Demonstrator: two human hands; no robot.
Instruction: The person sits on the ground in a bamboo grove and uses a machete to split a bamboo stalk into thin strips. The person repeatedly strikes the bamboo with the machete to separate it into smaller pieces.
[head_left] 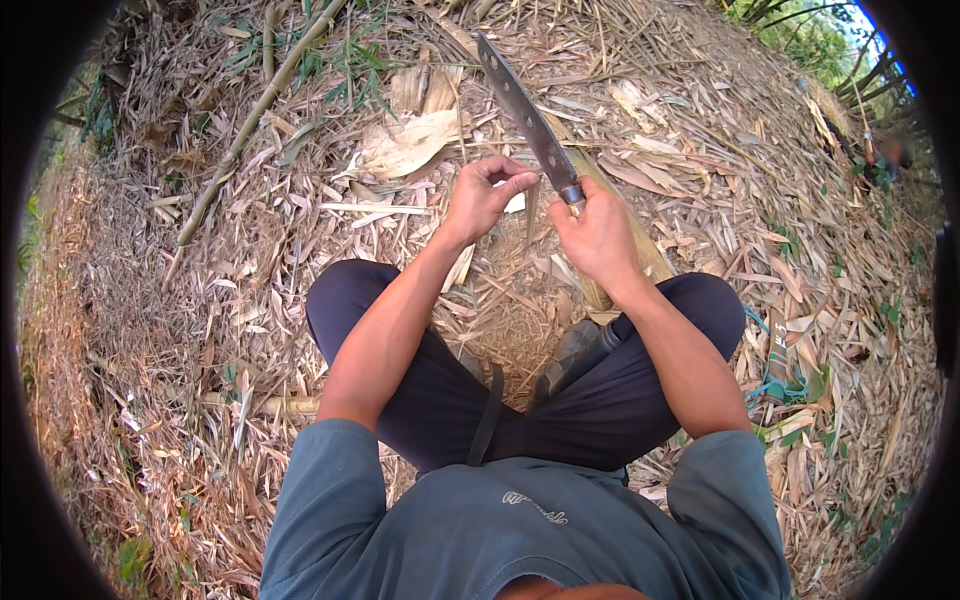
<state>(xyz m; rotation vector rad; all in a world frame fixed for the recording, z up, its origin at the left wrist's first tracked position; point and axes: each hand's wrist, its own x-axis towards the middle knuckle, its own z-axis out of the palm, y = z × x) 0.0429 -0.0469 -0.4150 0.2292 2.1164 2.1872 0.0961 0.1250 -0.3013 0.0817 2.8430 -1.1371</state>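
Note:
My right hand (600,235) is wrapped round the handle of a machete. The machete's dark blade (525,112) has a row of holes and points up and to the left, away from me. Left of it, my left hand (488,198) has thumb and forefinger pinched together on a thin brown strip (531,212), which hangs down near the base of the blade. What the strip is made of I cannot tell for sure. Both hands are held out beyond my bent knees, above the littered ground.
A pale bamboo pole (648,245) lies on the ground beyond my right hand. Dry leaves and husks cover the slope, with a broad pale husk (408,145) ahead. A long thin stalk (250,130) leans at left. By my right knee lies a brown sheath-like piece (777,345) with blue cord (775,388).

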